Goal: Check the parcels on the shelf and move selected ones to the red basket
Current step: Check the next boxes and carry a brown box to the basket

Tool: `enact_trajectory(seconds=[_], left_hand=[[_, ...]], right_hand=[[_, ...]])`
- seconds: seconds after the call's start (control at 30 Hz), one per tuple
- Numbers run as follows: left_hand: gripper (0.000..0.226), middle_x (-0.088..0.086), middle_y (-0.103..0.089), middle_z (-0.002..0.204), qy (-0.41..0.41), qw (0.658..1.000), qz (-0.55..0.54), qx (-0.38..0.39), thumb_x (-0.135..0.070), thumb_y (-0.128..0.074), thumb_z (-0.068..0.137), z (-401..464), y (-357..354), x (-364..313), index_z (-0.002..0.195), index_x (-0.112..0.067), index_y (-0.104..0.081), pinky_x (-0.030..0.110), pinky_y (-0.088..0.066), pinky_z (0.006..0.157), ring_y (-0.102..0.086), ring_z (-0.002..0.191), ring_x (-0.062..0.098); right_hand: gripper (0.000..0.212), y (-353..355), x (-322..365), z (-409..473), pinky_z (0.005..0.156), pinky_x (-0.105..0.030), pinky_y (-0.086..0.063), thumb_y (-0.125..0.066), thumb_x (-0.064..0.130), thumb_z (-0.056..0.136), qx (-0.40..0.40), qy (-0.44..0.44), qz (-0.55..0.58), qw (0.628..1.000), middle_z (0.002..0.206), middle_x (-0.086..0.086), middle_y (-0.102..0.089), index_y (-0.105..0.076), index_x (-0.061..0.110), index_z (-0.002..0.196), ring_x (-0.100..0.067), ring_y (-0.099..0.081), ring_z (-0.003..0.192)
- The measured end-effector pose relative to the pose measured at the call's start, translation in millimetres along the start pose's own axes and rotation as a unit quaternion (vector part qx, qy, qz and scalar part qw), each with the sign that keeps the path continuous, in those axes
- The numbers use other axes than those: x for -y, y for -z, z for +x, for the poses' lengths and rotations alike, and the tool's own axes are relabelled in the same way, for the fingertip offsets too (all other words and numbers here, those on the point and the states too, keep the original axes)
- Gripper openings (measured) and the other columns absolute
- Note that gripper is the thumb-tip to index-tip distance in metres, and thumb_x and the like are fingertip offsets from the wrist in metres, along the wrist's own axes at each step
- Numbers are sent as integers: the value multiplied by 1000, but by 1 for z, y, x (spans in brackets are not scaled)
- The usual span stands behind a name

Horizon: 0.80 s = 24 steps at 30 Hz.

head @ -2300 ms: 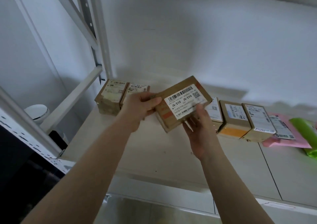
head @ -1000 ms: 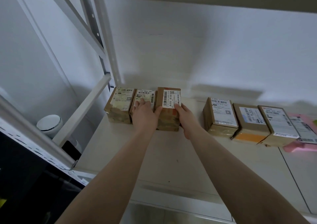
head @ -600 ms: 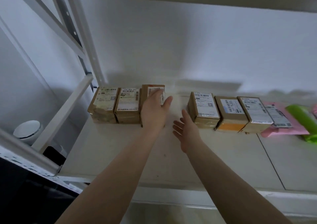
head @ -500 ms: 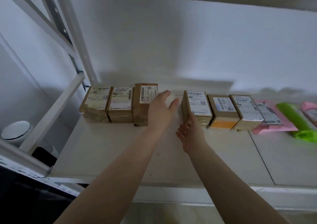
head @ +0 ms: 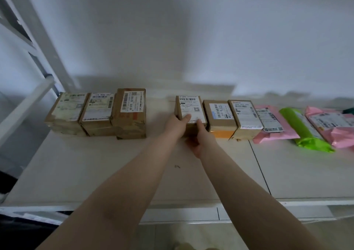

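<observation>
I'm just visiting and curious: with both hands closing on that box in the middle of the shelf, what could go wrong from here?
1. The held box touches the orange-banded box on its right, so lifting may drag or tip that one.
2. The left hand and right hand grip only its near end, so it might slip.
3. The red basket is out of view, so the carry cannot be judged.

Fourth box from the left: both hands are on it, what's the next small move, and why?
Probably lift it clear and tilt its label up to read. Both the left hand and right hand grip the box, which still sits against the orange-banded box.
</observation>
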State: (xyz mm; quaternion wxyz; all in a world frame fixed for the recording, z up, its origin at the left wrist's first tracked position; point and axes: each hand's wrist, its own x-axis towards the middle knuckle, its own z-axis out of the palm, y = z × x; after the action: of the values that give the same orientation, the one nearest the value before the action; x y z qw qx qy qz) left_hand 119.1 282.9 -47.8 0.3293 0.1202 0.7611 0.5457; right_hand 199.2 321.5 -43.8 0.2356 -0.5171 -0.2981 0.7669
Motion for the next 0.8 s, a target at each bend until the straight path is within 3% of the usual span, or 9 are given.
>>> enact_trajectory(seconds=[0.13, 0.37, 0.5, 0.6, 0.8], left_hand=[[35, 5, -66, 123, -1, 997, -82, 1, -28, -60, 94, -7, 1, 5, 126, -14, -60, 41, -47, 102, -62, 112, 25], [35, 8, -67, 123, -33, 986, -165, -7, -17, -59, 94, -20, 14, 23, 129, -11, -57, 41, -51, 100, -64, 111, 23], [35, 1, -70, 115, -95, 982, -163, -32, -12, -60, 93, -32, 25, 26, 128, -11, -59, 22, -56, 83, -67, 105, 15], [41, -3, -69, 118, -136, 980, -142, -36, -12, -62, 92, -39, 34, 25, 132, -16, -56, 16, -53, 84, -66, 107, 8], [49, -8, -68, 122, -174, 975, -131, -37, -12, -62, 92, -50, 42, 27, 138, -23, -51, 20, -52, 92, -63, 112, 4]], right_hand=[[32, 4, -4, 7, 92, -40, -56, -70, 33, 90, 21, -9, 3, 1000, 118, -10, -67, -62, 14, 114, -28, -66, 107], [37, 6, -18, 1, 104, -41, -50, -66, 18, 92, 128, -26, 68, 989, 120, -14, -71, -64, 11, 128, -27, -68, 109], [45, 7, -23, -1, 94, -38, -55, -71, 24, 88, 165, -18, 56, 985, 118, -11, -73, -61, 13, 131, -25, -70, 109], [59, 10, -21, 0, 87, -35, -57, -75, 32, 85, 187, 11, 35, 982, 121, -7, -72, -53, 16, 138, -22, -68, 113], [41, 17, -15, -4, 106, -39, -47, -69, 25, 90, 246, 36, 23, 968, 121, -10, -71, -63, 11, 128, -23, -65, 118]])
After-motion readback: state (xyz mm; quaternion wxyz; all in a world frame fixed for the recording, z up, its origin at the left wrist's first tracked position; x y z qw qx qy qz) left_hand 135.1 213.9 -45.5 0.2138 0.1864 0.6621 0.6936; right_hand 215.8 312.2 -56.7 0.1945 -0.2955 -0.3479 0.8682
